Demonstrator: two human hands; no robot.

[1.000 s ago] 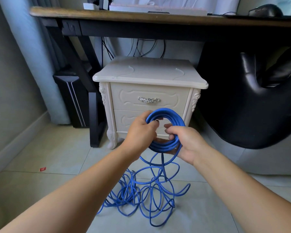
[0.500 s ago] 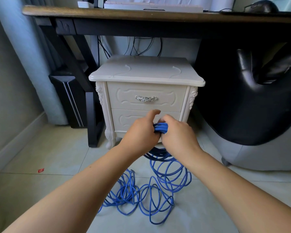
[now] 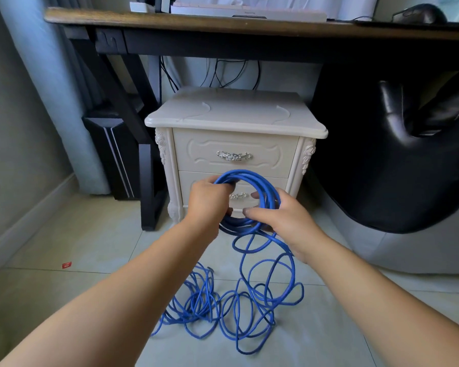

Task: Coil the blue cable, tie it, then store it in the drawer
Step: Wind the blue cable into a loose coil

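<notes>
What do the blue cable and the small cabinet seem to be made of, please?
The blue cable looks plastic-jacketed: smooth, matte, bending in loose loops. The cabinet looks like cream-painted wood or board with a satin sheen. Its drawer handle appears to be shiny silver metal.

Home study corner: desk [image 3: 223, 25] (keyboard [image 3: 249, 12], mouse [image 3: 419, 13]), ornate nightstand [image 3: 233, 123], tiled floor [image 3: 90, 234].

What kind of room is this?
Probably a home study or bedroom corner: a wooden desk with a keyboard and mouse on it, and a white bedside cabinet tucked partly underneath.
</notes>
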